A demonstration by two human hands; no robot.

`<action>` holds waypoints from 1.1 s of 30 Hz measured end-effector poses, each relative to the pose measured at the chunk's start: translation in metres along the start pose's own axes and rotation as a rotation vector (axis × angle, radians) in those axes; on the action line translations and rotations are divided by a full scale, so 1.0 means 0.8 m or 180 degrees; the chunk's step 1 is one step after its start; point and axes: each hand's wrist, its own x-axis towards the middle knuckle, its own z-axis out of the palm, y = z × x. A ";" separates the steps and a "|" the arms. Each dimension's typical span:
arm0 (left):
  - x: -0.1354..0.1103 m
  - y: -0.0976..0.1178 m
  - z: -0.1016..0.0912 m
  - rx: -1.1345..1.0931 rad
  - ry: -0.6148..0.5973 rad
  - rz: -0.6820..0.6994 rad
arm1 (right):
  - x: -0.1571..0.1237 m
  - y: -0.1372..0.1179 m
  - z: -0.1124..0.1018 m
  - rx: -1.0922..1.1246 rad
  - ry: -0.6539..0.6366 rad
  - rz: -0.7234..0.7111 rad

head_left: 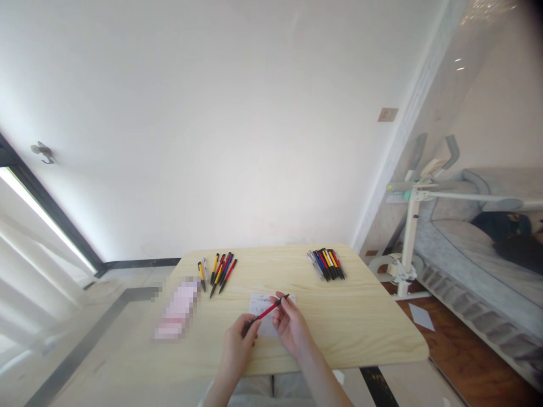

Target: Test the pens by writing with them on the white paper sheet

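Note:
A red pen with black ends (266,311) is held slantwise between both hands above a small white sheet of paper (262,322) on the light wooden table (360,333). My left hand (242,334) pinches its lower black end. My right hand (288,321) grips the upper part, fingers closed around it. Several pens in red, yellow, blue and black (219,269) lie in a loose group at the back left. A tighter bundle of several pens (326,263) lies at the back right.
A blurred pink object (177,310) lies on the table's left side. A white stand (409,237) and a grey sofa (475,249) are to the right, beyond the table's edge. The white wall rises behind the table.

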 end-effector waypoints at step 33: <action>0.001 -0.009 0.001 0.0246 -0.0203 0.0197 | -0.007 0.004 0.003 -0.0228 -0.0266 0.0084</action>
